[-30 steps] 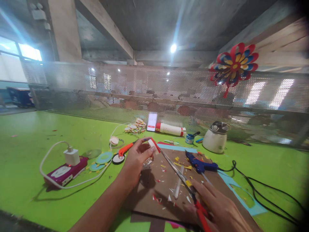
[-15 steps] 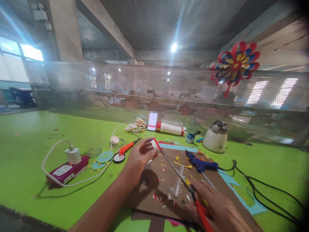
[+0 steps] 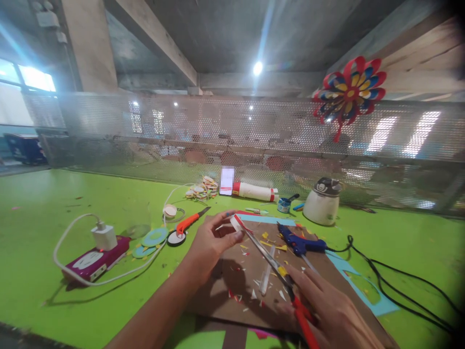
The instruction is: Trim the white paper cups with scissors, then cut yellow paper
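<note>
Between the thumb and fingers of my left hand (image 3: 212, 242) is a small white piece with a red edge (image 3: 238, 224), possibly paper or foam. My right hand (image 3: 323, 305) is closed on long scissors (image 3: 267, 254) with red handles and yellow wrapping near the pivot. The scissor tips meet the red edge of the piece; whether they cut into it I cannot tell. Below both hands lies a brown board (image 3: 210, 300) strewn with red, white and yellow scraps. A clear glue stick (image 3: 268, 276) rests on it, and a blue glue gun (image 3: 301, 242) lies at its right side.
At left are a purple power strip (image 3: 96, 261) with a white charger, light-blue discs (image 3: 155, 236) and an orange knife (image 3: 189, 223). Farther back stand a phone (image 3: 226, 182), a white tube (image 3: 254, 191), a blue jar (image 3: 284, 205) and a white kettle-like pot (image 3: 321, 203). A black cord (image 3: 399, 274) trails right.
The white piece has tilted and sits slightly lower in my left fingers, its red edge turned more toward the scissors. The whole view has shifted slightly. Both hands keep their holds.
</note>
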A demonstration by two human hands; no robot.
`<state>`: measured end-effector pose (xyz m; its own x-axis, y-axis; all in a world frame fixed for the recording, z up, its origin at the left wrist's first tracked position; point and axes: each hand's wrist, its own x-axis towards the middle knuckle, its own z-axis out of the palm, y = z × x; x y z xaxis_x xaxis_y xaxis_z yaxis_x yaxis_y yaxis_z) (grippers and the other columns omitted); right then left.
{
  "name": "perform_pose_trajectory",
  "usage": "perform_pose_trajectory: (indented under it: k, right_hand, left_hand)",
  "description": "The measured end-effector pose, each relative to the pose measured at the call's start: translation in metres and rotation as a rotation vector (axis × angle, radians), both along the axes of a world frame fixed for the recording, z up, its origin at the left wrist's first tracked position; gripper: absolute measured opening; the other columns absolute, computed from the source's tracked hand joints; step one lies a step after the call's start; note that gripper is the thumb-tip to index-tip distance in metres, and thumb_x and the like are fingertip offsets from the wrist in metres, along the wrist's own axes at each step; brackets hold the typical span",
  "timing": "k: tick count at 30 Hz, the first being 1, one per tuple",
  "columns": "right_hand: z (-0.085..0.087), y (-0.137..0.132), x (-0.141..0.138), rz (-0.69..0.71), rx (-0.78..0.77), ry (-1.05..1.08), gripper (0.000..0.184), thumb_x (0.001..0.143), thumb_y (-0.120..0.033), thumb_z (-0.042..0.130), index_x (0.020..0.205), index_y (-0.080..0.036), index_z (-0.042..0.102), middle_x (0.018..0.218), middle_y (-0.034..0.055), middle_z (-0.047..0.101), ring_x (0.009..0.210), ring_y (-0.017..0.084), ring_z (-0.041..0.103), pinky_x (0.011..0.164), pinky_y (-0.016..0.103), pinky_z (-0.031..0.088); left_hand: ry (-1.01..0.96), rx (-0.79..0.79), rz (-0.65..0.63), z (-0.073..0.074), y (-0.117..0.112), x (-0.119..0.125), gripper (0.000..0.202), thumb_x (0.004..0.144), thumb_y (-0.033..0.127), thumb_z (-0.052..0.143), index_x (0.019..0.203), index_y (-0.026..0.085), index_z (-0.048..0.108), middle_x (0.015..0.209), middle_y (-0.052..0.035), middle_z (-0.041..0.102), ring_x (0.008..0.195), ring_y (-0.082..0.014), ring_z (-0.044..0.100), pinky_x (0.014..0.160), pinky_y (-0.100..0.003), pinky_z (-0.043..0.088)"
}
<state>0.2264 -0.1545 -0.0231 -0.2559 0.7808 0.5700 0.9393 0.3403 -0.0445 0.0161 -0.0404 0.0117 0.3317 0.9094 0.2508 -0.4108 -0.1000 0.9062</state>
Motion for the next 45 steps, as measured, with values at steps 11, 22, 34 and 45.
perform_pose_trajectory:
  k: [11, 22, 34, 45]
  right_hand:
    - [0.0027, -0.0019, -0.0016, 0.035, 0.019, 0.035, 0.038, 0.085, -0.035, 0.057, 0.121, -0.020, 0.057, 0.097, 0.0086, 0.071, 0.083, 0.021, 0.070, 0.065, 0.026, 0.058]
    - [0.0035, -0.0017, -0.0009, -0.007, 0.048, -0.053, 0.038, 0.087, -0.035, 0.053, 0.120, -0.016, 0.057, 0.091, 0.0111, 0.070, 0.076, 0.022, 0.070, 0.060, 0.028, 0.059]
    - [0.0034, -0.0023, -0.0006, -0.008, 0.085, -0.058, 0.038, 0.086, -0.035, 0.053, 0.120, -0.017, 0.057, 0.091, 0.0102, 0.071, 0.078, 0.022, 0.070, 0.062, 0.029, 0.059]
    - [-0.0022, -0.0020, 0.0019, -0.003, 0.104, -0.063, 0.040, 0.086, -0.036, 0.055, 0.120, -0.015, 0.057, 0.093, 0.0113, 0.071, 0.077, 0.023, 0.070, 0.061, 0.031, 0.059]
  left_hand:
    - [0.033, 0.013, -0.033, -0.0008, -0.0014, -0.0011, 0.048, 0.066, 0.023, 0.078, 0.111, 0.017, 0.064, 0.104, -0.0106, 0.068, 0.088, -0.0198, 0.063, 0.080, -0.033, 0.048]
    - [0.054, -0.003, -0.053, 0.0007, -0.0023, -0.0018, 0.048, 0.067, 0.022, 0.077, 0.113, 0.015, 0.063, 0.097, -0.0102, 0.069, 0.085, -0.0171, 0.060, 0.076, -0.030, 0.048]
    - [0.095, -0.004, -0.052, -0.0015, -0.0023, -0.0007, 0.049, 0.066, 0.022, 0.077, 0.113, 0.016, 0.063, 0.093, -0.0093, 0.070, 0.084, -0.0184, 0.062, 0.076, -0.031, 0.049]
    - [0.091, -0.010, -0.056, -0.0028, -0.0017, -0.0011, 0.051, 0.065, 0.024, 0.078, 0.113, 0.016, 0.063, 0.092, -0.0091, 0.070, 0.084, -0.0194, 0.063, 0.078, -0.033, 0.049]
